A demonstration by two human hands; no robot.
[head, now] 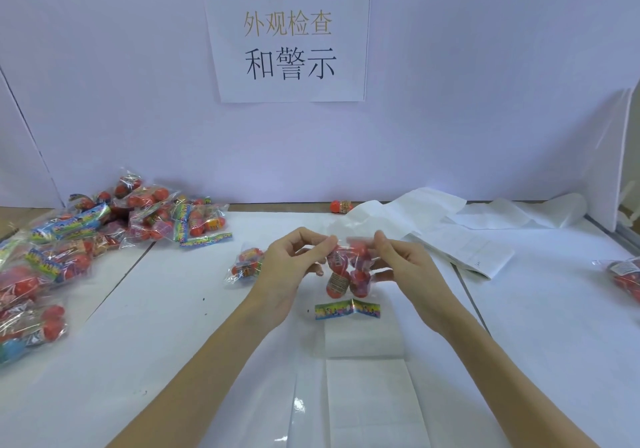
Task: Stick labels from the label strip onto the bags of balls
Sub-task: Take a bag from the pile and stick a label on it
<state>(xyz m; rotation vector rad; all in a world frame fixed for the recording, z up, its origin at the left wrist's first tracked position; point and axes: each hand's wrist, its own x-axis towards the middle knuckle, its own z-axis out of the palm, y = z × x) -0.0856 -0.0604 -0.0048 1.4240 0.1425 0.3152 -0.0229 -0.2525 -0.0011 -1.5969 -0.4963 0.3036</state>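
Note:
A clear bag of red balls (348,273) hangs above the white table with its colourful header card (347,310) at the bottom. My left hand (294,260) pinches the bag's upper left edge and my right hand (401,260) pinches its upper right edge. The label strip (370,399), glossy white backing with blank labels, lies flat on the table just in front of me, under the bag. Another small bag of balls (246,265) lies beside my left hand.
A heap of bags of balls (104,226) fills the table's left side. One more bag (627,276) sits at the right edge. Used white backing paper (460,226) trails across the back right. A single red ball (340,206) rests against the back wall.

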